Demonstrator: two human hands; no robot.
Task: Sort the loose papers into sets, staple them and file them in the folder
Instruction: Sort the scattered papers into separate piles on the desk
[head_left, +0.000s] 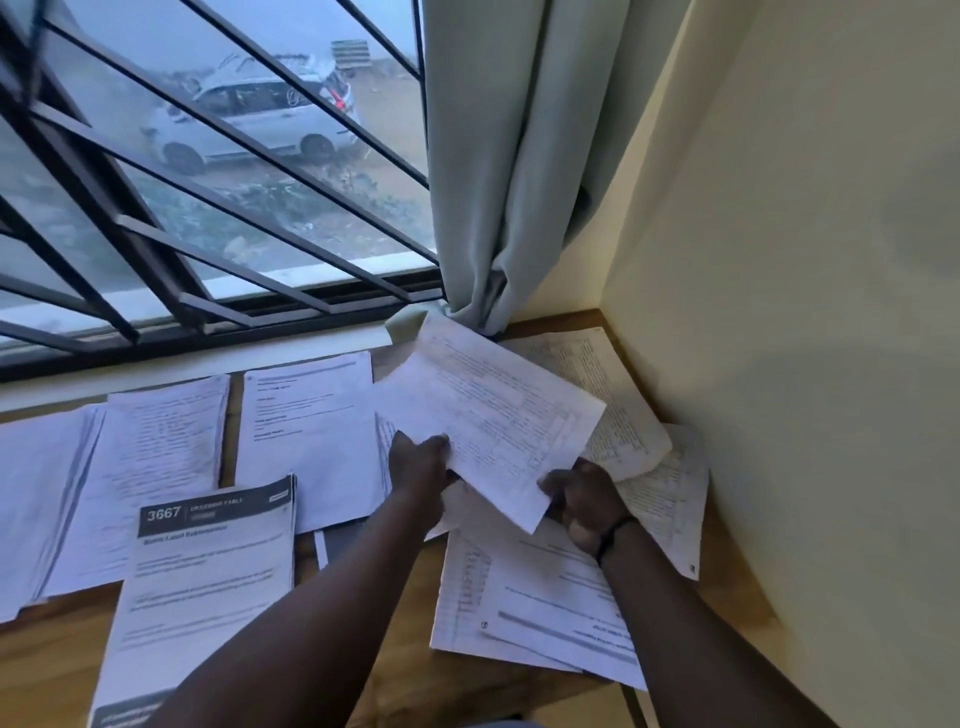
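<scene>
While pinched by left hand (422, 457) and right hand (581, 494): printed sheet (493, 415), airborne. Risk: landing on wrong stack (306, 431) left of hands, sets mixed.

Dim room lit by soft daylight, wide-angle view.
Pale light enters through the barred window (208, 182) at upper left. The bars bend near the edges, print on the papers (306, 426) is blurred, shadows are faint.

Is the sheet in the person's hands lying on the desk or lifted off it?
Lifted. The sheet is held tilted above the desk papers, left hand and right hand holding its near edge.
</scene>
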